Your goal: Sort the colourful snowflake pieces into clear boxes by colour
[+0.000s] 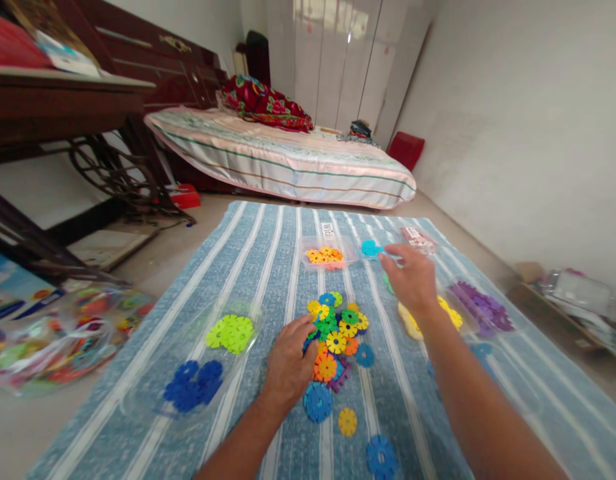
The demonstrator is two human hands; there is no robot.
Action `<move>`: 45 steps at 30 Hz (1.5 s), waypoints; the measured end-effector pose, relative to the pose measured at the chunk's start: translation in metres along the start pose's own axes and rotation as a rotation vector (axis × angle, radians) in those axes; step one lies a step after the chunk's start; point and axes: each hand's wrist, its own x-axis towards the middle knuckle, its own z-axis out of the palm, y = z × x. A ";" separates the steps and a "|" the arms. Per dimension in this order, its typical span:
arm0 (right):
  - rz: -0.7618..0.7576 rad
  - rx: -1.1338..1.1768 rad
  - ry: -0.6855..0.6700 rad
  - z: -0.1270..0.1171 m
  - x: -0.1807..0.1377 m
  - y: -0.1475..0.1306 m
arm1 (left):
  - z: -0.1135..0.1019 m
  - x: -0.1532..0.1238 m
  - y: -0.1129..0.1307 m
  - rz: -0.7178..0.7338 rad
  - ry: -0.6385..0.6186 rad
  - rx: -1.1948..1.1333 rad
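Discs (335,342) (notched plastic), curled left hand (291,360) at them, striped cloth (243,267) beneath

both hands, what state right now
Left hand: curled at the mixed pile; grip cannot be told.
Right hand: by light-blue pieces; grip cannot be told.

Smooth-looking, mostly matt plastic is seen in the toothed discs (336,342), and thin, clear, shiny plastic in the tray (350,251) and the bag (91,340). The discs are backed by a matt, textured striped cloth (271,267). The bed is dressed in a fabric sheet (288,170). Glossy wood is shown by the headboard (131,57), dark metal by the wheeled stand (113,163); light is reflected by polished wardrobe doors (331,63).
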 end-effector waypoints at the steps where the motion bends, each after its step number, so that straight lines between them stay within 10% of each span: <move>1: -0.031 0.039 -0.078 0.002 -0.015 -0.005 | 0.000 0.000 0.001 0.001 0.000 -0.002; 6: -0.239 0.219 -0.386 0.004 -0.121 -0.036 | -0.001 0.001 0.005 -0.002 -0.004 -0.004; 14: -0.351 0.031 -0.446 0.007 -0.204 -0.055 | -0.002 0.002 0.009 -0.025 -0.023 0.010; 45: -0.418 0.098 -0.205 0.008 -0.203 -0.056 | -0.003 0.009 0.000 0.022 -0.052 0.033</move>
